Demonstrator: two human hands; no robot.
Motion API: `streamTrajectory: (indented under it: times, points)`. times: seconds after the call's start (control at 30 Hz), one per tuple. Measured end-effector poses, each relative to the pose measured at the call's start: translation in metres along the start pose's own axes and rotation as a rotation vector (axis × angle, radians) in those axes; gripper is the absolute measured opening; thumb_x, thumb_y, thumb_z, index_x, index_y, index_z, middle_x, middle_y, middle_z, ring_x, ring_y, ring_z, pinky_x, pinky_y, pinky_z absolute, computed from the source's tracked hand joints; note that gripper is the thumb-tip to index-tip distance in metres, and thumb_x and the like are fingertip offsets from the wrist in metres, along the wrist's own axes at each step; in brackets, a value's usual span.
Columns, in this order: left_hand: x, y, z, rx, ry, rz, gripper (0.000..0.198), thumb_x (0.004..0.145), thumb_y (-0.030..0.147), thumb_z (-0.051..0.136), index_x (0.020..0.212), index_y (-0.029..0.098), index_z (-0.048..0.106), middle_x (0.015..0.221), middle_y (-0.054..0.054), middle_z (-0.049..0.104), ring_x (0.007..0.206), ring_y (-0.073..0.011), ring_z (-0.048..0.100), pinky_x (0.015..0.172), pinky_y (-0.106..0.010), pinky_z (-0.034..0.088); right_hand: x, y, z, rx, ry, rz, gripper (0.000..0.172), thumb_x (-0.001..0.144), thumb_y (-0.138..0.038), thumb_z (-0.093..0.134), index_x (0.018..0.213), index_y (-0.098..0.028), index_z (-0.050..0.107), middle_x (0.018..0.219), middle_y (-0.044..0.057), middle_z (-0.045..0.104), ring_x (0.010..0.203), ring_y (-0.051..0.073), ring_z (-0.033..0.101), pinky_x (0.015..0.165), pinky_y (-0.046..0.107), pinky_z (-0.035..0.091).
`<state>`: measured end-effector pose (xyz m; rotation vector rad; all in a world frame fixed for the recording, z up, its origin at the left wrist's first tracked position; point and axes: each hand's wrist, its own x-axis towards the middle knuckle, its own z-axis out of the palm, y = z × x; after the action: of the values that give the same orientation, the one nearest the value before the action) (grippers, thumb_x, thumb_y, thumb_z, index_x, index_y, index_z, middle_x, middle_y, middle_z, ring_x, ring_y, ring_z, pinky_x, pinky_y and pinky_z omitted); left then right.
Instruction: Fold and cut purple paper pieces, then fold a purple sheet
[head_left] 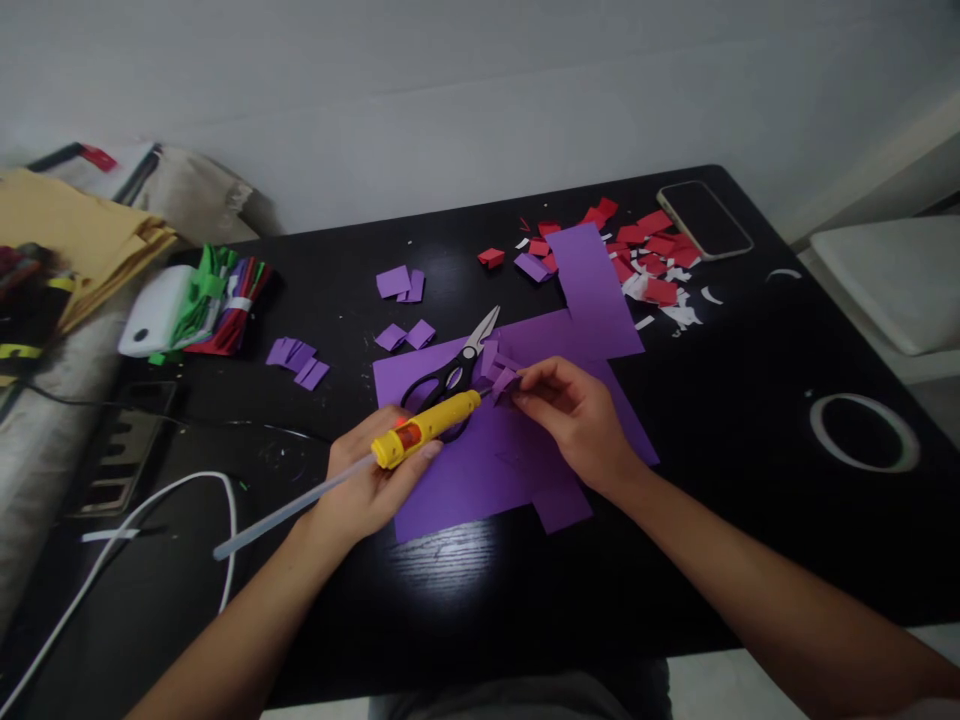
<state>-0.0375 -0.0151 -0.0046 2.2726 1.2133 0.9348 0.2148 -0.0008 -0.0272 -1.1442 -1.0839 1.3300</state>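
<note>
My left hand [375,485] grips a yellow glue gun [426,428] with a clear glue stick [292,508] poking out of its back; the nozzle points right at a small folded purple paper piece [501,378]. My right hand [574,415] pinches that piece between its fingertips, just above a large purple paper sheet [480,470] lying on the black table [712,480]. Black-handled scissors [454,368] lie on the sheet right behind the gun.
Small purple squares [300,360] and red and white scraps [649,255] are scattered on the table. A phone [703,218] lies at the back right. A bundle of coloured paper strips [225,300] and a white cable [150,510] are at the left.
</note>
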Motion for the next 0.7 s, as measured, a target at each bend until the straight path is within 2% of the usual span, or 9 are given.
streamTrajectory:
  times: [0.13, 0.23, 0.37, 0.47, 0.57, 0.7]
  points:
    - [0.001, -0.01, -0.004, 0.081, 0.1, -0.047, 0.012, 0.094, 0.029, 0.069, 0.101, 0.02, 0.073, 0.097, -0.005, 0.075, 0.084, -0.0197, 0.071, 0.076, -0.03, 0.056, -0.001, -0.004, 0.0, 0.018, -0.009, -0.001, 0.017, 0.081, -0.028, 0.081, 0.084, -0.023, 0.066, 0.092, 0.002, 0.069, 0.089, 0.018, 0.068, 0.09, 0.038, 0.057]
    - [0.002, -0.021, -0.01, 0.258, 0.164, -0.155, 0.016, 0.092, 0.032, 0.068, 0.104, 0.021, 0.072, 0.102, -0.006, 0.074, 0.091, -0.0226, 0.071, 0.08, -0.033, 0.056, -0.002, -0.005, 0.0, 0.088, -0.018, 0.014, 0.018, 0.079, -0.023, 0.082, 0.086, -0.023, 0.065, 0.093, 0.001, 0.069, 0.091, 0.017, 0.068, 0.09, 0.036, 0.057]
    - [0.006, -0.029, -0.017, 0.525, 0.056, -0.393, 0.03, 0.086, 0.035, 0.066, 0.112, 0.02, 0.068, 0.113, -0.011, 0.067, 0.093, -0.0285, 0.068, 0.074, -0.038, 0.056, -0.003, -0.004, 0.002, 0.224, -0.073, 0.074, 0.026, 0.079, -0.021, 0.081, 0.099, -0.025, 0.064, 0.092, -0.001, 0.072, 0.089, 0.018, 0.072, 0.089, 0.038, 0.057]
    - [0.01, -0.028, -0.019, 0.614, -0.04, -0.509, 0.035, 0.085, 0.033, 0.064, 0.117, 0.019, 0.065, 0.121, -0.013, 0.062, 0.093, -0.0302, 0.068, 0.072, -0.041, 0.056, -0.002, -0.001, 0.002, 0.217, -0.107, 0.086, 0.025, 0.08, -0.021, 0.079, 0.102, -0.025, 0.068, 0.092, 0.0, 0.073, 0.088, 0.02, 0.073, 0.089, 0.04, 0.057]
    - [0.011, -0.027, -0.019, 0.634, -0.078, -0.538, 0.038, 0.084, 0.028, 0.061, 0.12, 0.018, 0.064, 0.125, -0.014, 0.06, 0.096, -0.0315, 0.068, 0.073, -0.042, 0.056, -0.002, 0.0, 0.003, 0.175, -0.107, 0.087, 0.022, 0.079, -0.022, 0.079, 0.099, -0.024, 0.07, 0.093, 0.001, 0.073, 0.089, 0.019, 0.071, 0.09, 0.04, 0.058]
    - [0.011, -0.03, -0.018, 0.634, -0.091, -0.533, 0.041, 0.082, 0.024, 0.059, 0.122, 0.016, 0.065, 0.126, -0.016, 0.06, 0.1, -0.0346, 0.068, 0.078, -0.046, 0.057, -0.004, 0.001, 0.006, 0.123, -0.068, 0.071, 0.027, 0.076, -0.023, 0.084, 0.099, -0.025, 0.071, 0.099, 0.002, 0.073, 0.097, 0.02, 0.07, 0.094, 0.041, 0.058]
